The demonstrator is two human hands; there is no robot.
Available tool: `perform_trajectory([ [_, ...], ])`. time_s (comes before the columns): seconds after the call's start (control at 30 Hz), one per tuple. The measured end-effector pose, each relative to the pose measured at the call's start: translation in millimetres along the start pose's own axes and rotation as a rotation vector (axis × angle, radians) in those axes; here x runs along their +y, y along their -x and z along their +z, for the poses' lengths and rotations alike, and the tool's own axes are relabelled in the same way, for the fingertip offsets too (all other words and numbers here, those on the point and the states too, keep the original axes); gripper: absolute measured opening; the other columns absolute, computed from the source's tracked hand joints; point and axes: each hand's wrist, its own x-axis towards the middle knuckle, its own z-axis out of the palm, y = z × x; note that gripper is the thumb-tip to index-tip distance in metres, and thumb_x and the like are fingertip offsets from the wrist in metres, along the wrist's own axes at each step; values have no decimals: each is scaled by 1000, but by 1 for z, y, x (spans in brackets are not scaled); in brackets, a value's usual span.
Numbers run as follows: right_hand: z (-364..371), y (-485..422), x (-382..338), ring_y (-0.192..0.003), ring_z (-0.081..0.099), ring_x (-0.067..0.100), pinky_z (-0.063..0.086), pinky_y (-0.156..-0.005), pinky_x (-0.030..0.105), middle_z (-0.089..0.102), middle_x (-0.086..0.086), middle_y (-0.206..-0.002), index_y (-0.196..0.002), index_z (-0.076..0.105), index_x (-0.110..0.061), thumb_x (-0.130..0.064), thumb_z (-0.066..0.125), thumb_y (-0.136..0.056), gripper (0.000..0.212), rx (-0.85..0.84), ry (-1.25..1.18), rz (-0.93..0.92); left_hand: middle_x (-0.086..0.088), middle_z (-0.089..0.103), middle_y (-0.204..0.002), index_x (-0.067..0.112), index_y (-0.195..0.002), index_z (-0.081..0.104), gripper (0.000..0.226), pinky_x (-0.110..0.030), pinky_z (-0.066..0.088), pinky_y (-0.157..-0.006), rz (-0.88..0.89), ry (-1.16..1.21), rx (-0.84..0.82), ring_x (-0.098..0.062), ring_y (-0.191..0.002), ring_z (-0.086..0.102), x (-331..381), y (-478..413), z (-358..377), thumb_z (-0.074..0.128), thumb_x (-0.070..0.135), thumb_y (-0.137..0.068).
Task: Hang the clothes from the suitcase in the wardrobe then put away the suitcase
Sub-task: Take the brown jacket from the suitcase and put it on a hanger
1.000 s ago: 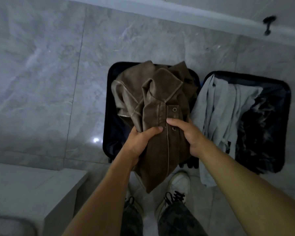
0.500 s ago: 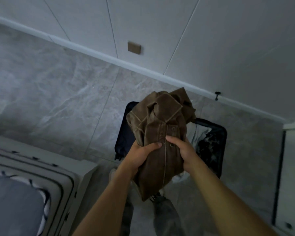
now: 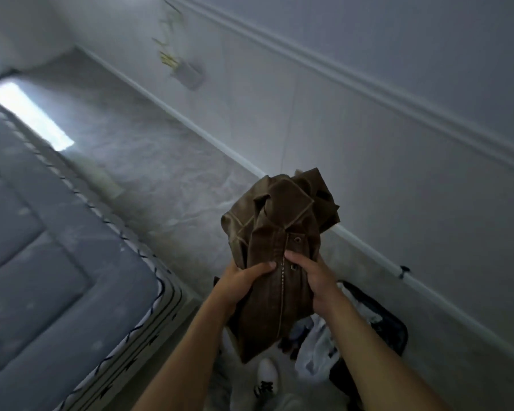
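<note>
A bunched brown jacket (image 3: 276,221) with a zip and snap buttons is held up in front of me, well above the floor. My left hand (image 3: 244,277) grips its left front panel, thumb across the cloth beside the zip. My right hand (image 3: 312,274) grips the right panel next to the snaps. The open dark suitcase (image 3: 389,324) lies on the floor at the lower right, mostly hidden by my right arm, with pale clothing (image 3: 318,351) spilling from it.
A bed with a grey mattress (image 3: 42,247) fills the left side. A white panelled wall (image 3: 368,129) with a skirting board runs diagonally on the right. A small planter (image 3: 187,74) hangs on the wall. Grey tiled floor (image 3: 149,161) lies between bed and wall.
The view has swung up and left: the suitcase dropped to the lower right corner and the bed came into sight. Both hands kept their grip on the jacket, which rose with them.
</note>
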Motion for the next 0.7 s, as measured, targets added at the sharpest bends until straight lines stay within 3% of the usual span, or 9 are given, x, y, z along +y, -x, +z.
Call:
perform_trajectory([
  [0.13,49,21,-5,-107,71,38,52,-99,59,73,15,-118,-128,65,-20,-23,85,-69,62,-131,57,-3,-4,79,-108,16,-123,69,47,-44,60,-91,97,63,97,-25,-100,76,11,47,-32,86,17,-80],
  [0.27,107,37,-2,-108,70,41,53,-96,60,71,20,-119,-129,63,-15,-18,82,-73,59,-246,93,-4,5,80,-95,23,-111,70,33,-27,61,-72,190,161,219,-14,-88,77,23,96,-70,82,11,-83],
  [0.43,187,59,7,-105,70,42,56,-93,57,72,21,-116,-126,65,-13,-12,76,-80,47,-413,171,2,6,78,-95,25,-112,66,35,-20,58,-63,305,270,332,-8,-81,76,26,149,-127,82,13,-82],
  [0.7,336,97,55,-102,72,40,56,-94,56,74,19,-113,-124,65,-12,-7,74,-85,40,-598,311,-45,-7,77,-115,20,-127,67,67,-45,61,-88,435,412,507,-27,-102,75,9,221,-246,93,27,-66],
])
